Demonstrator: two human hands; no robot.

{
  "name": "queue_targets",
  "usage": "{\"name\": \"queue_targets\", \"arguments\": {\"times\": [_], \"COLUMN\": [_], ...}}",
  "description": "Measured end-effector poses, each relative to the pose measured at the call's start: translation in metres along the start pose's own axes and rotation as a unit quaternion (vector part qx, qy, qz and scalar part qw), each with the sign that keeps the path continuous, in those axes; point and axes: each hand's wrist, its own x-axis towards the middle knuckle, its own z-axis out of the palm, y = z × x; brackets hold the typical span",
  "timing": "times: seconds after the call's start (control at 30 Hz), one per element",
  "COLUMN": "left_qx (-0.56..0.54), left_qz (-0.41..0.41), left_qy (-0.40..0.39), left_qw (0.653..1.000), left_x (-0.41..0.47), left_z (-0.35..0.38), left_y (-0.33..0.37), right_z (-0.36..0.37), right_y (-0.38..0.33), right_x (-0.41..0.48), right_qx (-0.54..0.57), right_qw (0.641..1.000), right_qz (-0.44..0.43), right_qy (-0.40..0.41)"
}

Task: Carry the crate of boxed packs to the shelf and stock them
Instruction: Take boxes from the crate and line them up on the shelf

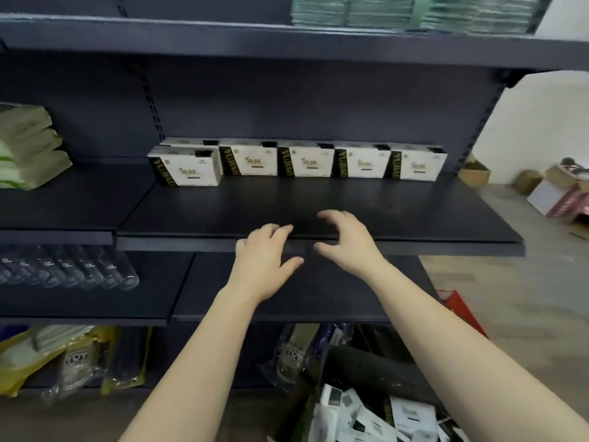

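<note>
Several white boxed packs point(304, 162) with black and gold sides stand in a row at the back of the dark middle shelf point(318, 215); one more point(186, 167) stands in front at the row's left end. My left hand point(266, 250) and my right hand point(345, 237) hover side by side at the shelf's front edge, fingers loosely curled, holding nothing. More white packs point(376, 416) lie jumbled in the crate at the bottom right, partly cut off by the frame.
Green-and-tan bags point(28, 148) sit on the left shelf. Clear tubes point(70, 266) lie below them. Toy packets point(76, 358) fill the bottom shelf. A red crate edge point(459, 307) and cardboard boxes point(554, 193) are on the floor to the right.
</note>
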Motion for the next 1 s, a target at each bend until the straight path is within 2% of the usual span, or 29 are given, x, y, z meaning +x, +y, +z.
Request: {"name": "queue_targets", "arguments": {"times": [0.57,1.0], "left_qx": [-0.005,-0.005], "left_qz": [-0.017,-0.003], "left_qy": [-0.086,-0.176], "left_qw": [0.996,0.984], "left_x": [-0.066,-0.093], "left_z": [0.121,0.165], "left_y": [0.186,0.224], "right_z": [-0.084,-0.073], "right_y": [0.172,0.236], "right_x": [-0.163,-0.240], "right_qx": [-0.013,-0.016], "right_qw": [0.996,0.969], "right_qz": [0.082,0.196], "right_qy": [-0.036,-0.153]}}
